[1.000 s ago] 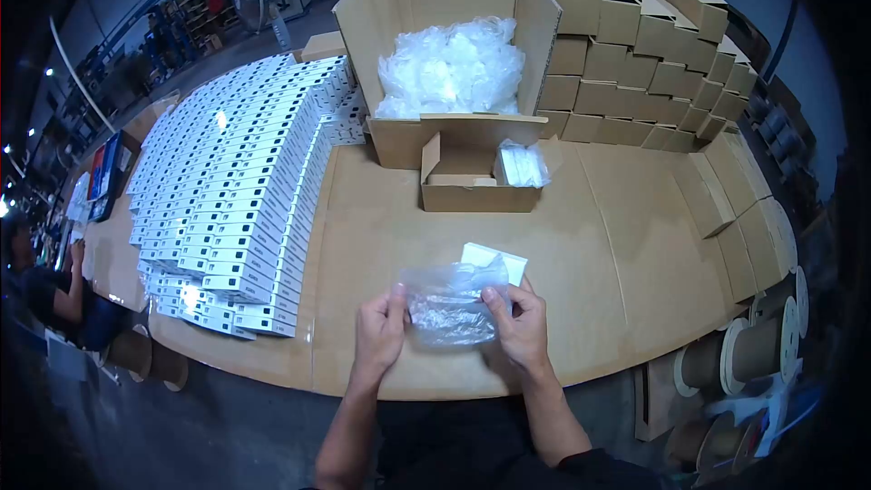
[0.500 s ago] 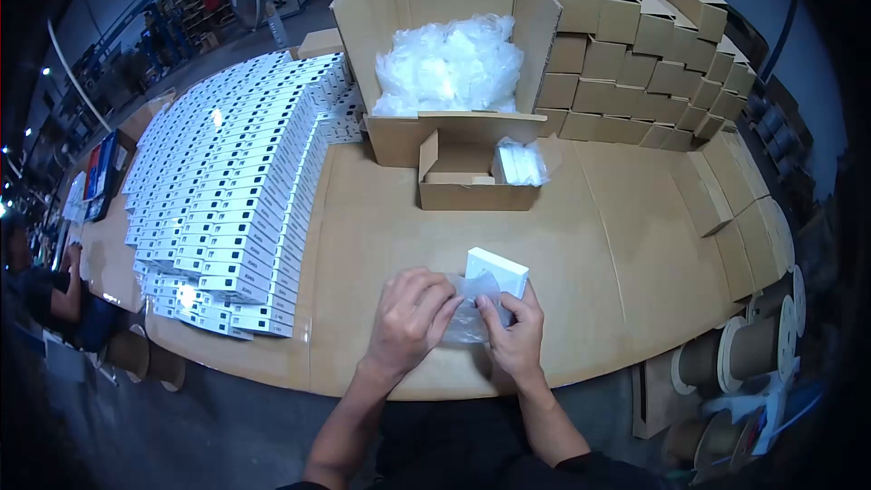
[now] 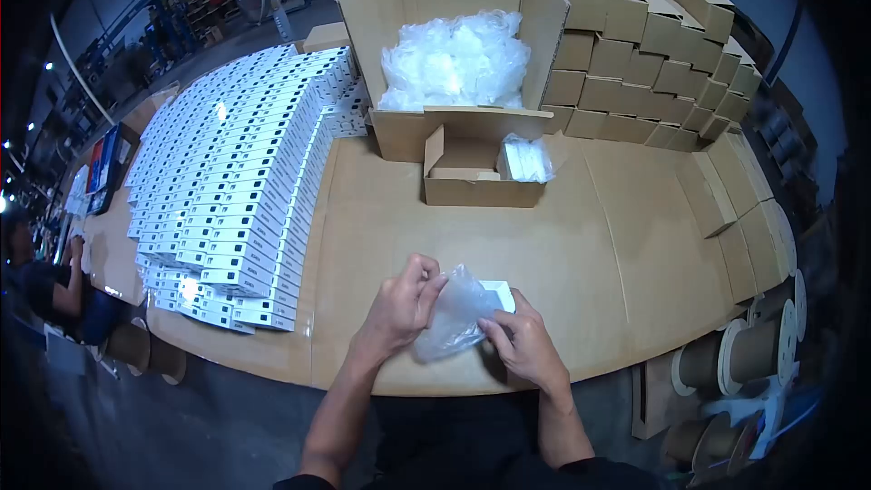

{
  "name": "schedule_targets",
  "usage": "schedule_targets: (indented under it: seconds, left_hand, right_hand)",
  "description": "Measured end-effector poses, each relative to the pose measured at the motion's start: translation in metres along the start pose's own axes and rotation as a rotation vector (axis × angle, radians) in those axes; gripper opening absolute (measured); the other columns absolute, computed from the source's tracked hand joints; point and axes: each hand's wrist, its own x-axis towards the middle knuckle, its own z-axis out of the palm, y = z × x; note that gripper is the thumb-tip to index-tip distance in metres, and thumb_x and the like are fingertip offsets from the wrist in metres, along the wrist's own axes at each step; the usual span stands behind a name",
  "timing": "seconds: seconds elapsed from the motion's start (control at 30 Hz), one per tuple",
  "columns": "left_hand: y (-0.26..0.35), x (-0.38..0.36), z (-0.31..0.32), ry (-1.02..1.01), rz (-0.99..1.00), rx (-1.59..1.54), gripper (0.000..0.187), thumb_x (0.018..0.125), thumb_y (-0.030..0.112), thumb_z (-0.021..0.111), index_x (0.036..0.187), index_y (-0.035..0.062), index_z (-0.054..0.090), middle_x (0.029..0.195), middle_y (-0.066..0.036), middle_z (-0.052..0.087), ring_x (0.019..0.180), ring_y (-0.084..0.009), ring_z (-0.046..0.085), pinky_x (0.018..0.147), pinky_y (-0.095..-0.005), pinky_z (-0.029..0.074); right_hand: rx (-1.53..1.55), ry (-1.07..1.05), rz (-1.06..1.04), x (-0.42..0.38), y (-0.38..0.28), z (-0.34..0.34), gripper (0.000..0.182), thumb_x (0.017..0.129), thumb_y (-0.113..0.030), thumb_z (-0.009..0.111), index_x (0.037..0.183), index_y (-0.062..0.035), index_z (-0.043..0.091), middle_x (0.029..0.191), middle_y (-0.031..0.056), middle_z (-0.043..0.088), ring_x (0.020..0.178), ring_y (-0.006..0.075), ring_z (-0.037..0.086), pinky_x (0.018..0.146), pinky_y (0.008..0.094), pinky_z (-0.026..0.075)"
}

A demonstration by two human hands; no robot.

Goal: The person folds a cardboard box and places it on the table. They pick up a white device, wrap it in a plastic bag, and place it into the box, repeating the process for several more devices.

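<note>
Close to the table's front edge, my left hand (image 3: 402, 307) pinches the upper edge of a clear plastic bag (image 3: 451, 318). The bag hangs spread out between my two hands. My right hand (image 3: 526, 342) grips a small white box (image 3: 498, 292), its thumb lying over the bag's side. Part of the box is hidden behind the bag and my fingers. Beyond my hands stands a small open cardboard box (image 3: 481, 193), with bagged white boxes (image 3: 526, 161) at its right end.
A large carton (image 3: 399, 132) full of clear plastic bags (image 3: 458, 63) stands at the back. White boxes (image 3: 218, 181) are stacked high on the left. Brown cardboard boxes (image 3: 626, 59) are piled at the back right. Another person (image 3: 59, 286) sits at the far left.
The bag has opened out and now covers more of the white box. My right hand and the box have moved down slightly and to the right; my left hand has shifted slightly left.
</note>
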Motion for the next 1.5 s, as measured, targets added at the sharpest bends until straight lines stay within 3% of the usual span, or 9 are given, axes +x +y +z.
schedule_targets:
  seconds: [0.17,0.2,0.3,0.47,0.8,0.97,1.13,1.23,1.5]
  left_hand:
    - [-0.04,0.01,0.016,0.488,0.355,-0.331,0.048,0.102,0.032,0.07,0.129,0.0031,0.044,0.104,-0.015,0.07,0.105,-0.0182,0.067,0.081,-0.0306,0.051]
    - [-0.041,0.004,0.021,0.553,0.264,-0.535,0.073,0.093,0.031,0.081,0.141,0.0025,0.034,0.135,-0.02,0.057,0.128,-0.0241,0.055,0.098,-0.0353,0.049]
    - [-0.026,-0.026,0.027,0.242,-0.158,-0.784,0.091,0.085,0.022,0.089,0.149,0.0012,0.026,0.147,-0.021,0.047,0.132,-0.0272,0.054,0.104,-0.0389,0.049]
    - [-0.025,-0.037,0.045,0.221,-0.224,-0.516,0.059,0.08,0.011,0.091,0.128,0.0004,0.058,0.117,-0.01,0.069,0.109,-0.0188,0.068,0.096,-0.034,0.055]
    - [-0.024,-0.042,0.044,0.192,-0.187,-0.306,0.053,0.079,0.012,0.091,0.123,0.0008,0.062,0.106,-0.011,0.075,0.1,-0.0199,0.073,0.09,-0.0353,0.058]
    - [-0.028,-0.042,0.047,0.11,-0.233,-0.207,0.059,0.079,0.017,0.091,0.127,-0.0009,0.062,0.111,-0.015,0.077,0.105,-0.0249,0.075,0.092,-0.039,0.058]
    - [-0.029,-0.041,0.046,0.127,-0.24,-0.24,0.058,0.078,0.018,0.092,0.126,-0.0009,0.063,0.111,-0.016,0.077,0.106,-0.0257,0.075,0.093,-0.0397,0.058]
    - [-0.035,-0.041,0.044,0.145,-0.209,-0.254,0.057,0.079,0.017,0.091,0.125,-0.0012,0.063,0.11,-0.016,0.077,0.104,-0.0246,0.075,0.092,-0.0392,0.058]
    - [-0.026,-0.037,0.042,0.117,-0.195,-0.264,0.06,0.08,0.017,0.091,0.129,-0.0017,0.062,0.111,-0.016,0.077,0.105,-0.0227,0.074,0.094,-0.0383,0.058]
  right_hand:
    - [0.112,-0.002,0.131,-0.001,0.007,0.002,0.015,0.097,-0.01,0.068,0.099,0.0046,0.074,0.104,0.0248,0.062,0.087,0.0357,0.065,0.081,0.041,0.053]
    - [0.135,0.035,0.141,0.0,0.006,0.002,0.015,0.097,-0.009,0.068,0.1,0.0045,0.074,0.104,0.0239,0.062,0.089,0.0348,0.066,0.081,0.0403,0.053]
    - [0.157,0.141,0.053,0.004,0.005,0.006,0.015,0.097,-0.008,0.068,0.103,0.004,0.075,0.107,0.0209,0.062,0.092,0.0326,0.066,0.083,0.0388,0.052]
    - [0.195,0.092,-0.006,0.006,0.009,0.012,0.02,0.099,-0.008,0.067,0.113,0.004,0.073,0.118,0.02,0.063,0.108,0.0315,0.065,0.092,0.0363,0.051]
    - [0.619,0.422,-0.13,0.052,-0.013,-0.041,0.06,0.098,0.003,0.065,0.15,-0.0001,0.035,0.124,0.0197,0.061,0.119,0.0217,0.062,0.097,0.0327,0.053]
    - [0.68,0.397,-0.149,0.075,-0.033,-0.03,0.045,0.091,0.006,0.076,0.118,-0.0047,0.042,0.103,0.008,0.058,0.082,0.009,0.068,0.066,0.0194,0.056]
    - [0.48,0.286,-0.051,0.078,-0.03,-0.018,0.034,0.091,-0.005,0.081,0.105,-0.0065,0.049,0.086,-0.0026,0.058,0.067,-0.0021,0.049,0.053,0.0165,0.035]
    - [0.43,0.295,-0.056,0.078,-0.025,-0.019,0.033,0.091,-0.01,0.082,0.102,-0.0081,0.051,0.08,-0.0058,0.056,0.064,-0.0029,0.039,0.052,0.0181,0.027]
    - [0.336,0.152,-0.149,0.086,-0.017,-0.034,0.027,0.093,-0.01,0.078,0.103,-0.0025,0.054,0.083,0.0019,0.06,0.076,0.0077,0.058,0.067,0.0255,0.047]
